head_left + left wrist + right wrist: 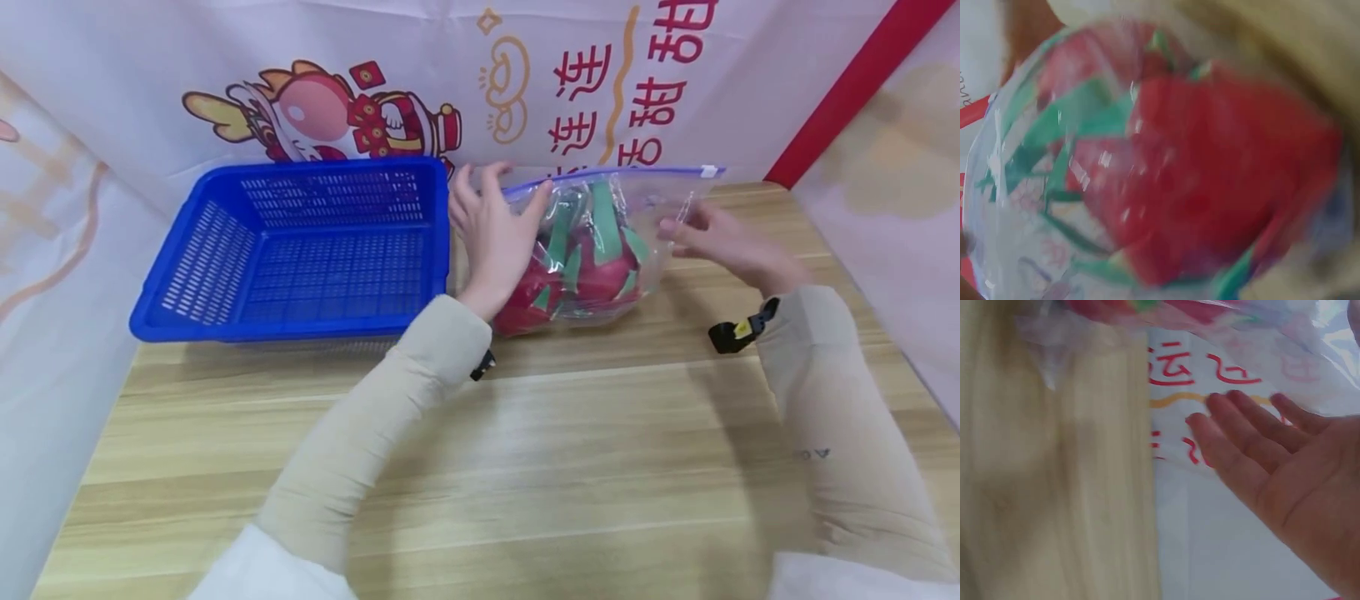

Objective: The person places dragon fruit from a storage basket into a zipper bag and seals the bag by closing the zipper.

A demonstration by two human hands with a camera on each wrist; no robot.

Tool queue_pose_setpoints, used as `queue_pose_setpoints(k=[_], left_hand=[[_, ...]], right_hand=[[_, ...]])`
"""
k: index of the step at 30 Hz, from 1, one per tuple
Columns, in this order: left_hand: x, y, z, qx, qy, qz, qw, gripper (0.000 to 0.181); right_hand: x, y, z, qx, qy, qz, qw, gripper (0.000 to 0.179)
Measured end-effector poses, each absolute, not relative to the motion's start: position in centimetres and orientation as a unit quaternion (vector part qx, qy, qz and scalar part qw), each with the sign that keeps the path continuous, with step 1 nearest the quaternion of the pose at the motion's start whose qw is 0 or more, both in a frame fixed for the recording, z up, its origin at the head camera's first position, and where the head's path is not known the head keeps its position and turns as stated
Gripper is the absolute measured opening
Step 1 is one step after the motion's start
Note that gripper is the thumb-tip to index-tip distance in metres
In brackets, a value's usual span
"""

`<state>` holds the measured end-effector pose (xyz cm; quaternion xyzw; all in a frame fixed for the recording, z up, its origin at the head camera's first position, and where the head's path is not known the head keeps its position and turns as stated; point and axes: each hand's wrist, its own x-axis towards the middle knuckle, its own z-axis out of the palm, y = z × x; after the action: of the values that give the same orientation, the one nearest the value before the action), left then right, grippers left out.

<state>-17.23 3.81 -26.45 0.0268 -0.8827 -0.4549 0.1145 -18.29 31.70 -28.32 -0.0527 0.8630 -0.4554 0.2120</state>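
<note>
A clear zip bag [660, 267] with a purple zip edge and a white slider stands on the table, its top edge raised. Inside are red, green-scaled dragon fruits [606, 271], seen large through the plastic in the left wrist view [1210, 169]. My left hand [495, 237] is at the bag's left end, fingers spread and thumb against the upper edge. At the opposite end, my right hand [731, 242] touches the side with its thumb. The right wrist view shows its fingers [1247, 440] loosely extended beside the plastic, not curled round it.
Left of the bag sits a blue perforated plastic basket [337, 279] with nothing in it, close to my left hand. Both are on a wood-grain table [585, 467]. A printed white cloth [517, 50] with red lettering hangs right behind them.
</note>
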Motion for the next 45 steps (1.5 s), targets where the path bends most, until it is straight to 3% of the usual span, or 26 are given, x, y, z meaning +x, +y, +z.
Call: queue_pose_setpoints(k=[4,10,18,23,29,34,45], left_hand=[[-16.3,4.1,-27.7,0.054,-0.826,-0.549,0.111,0.082],[-15.6,3.6,-29.3,0.047,-0.769,-0.631,0.089,0.091],[-15.8,3.0,-31.8,0.065,-0.818,-0.571,0.03,0.068],[-16.0,2.8,-32.4,0.068,-0.84,-0.538,-0.006,0.072],[-16.3,2.6,-32.8,0.073,-0.813,-0.578,0.001,0.066],[-16.4,2.2,-33.5,0.068,-0.813,-0.578,0.004,0.053],[-16.7,1.7,-34.2,0.047,-0.842,-0.538,-0.013,0.045]], right_hand=[[-18.1,31.3,-29.6,-0.067,0.857,-0.451,0.241,0.068],[-18.0,30.5,-30.4,-0.053,0.853,-0.469,0.225,0.066],[-18.3,29.3,-31.2,-0.026,0.826,-0.514,0.228,0.073],[-18.4,28.2,-32.1,-0.036,0.804,-0.548,0.227,0.074],[-18.3,27.3,-32.8,-0.048,0.824,-0.52,0.221,0.084],[-18.4,26.9,-33.2,-0.045,0.819,-0.53,0.216,0.082],[-18.5,26.5,-33.4,-0.005,0.831,-0.514,0.213,0.084]])
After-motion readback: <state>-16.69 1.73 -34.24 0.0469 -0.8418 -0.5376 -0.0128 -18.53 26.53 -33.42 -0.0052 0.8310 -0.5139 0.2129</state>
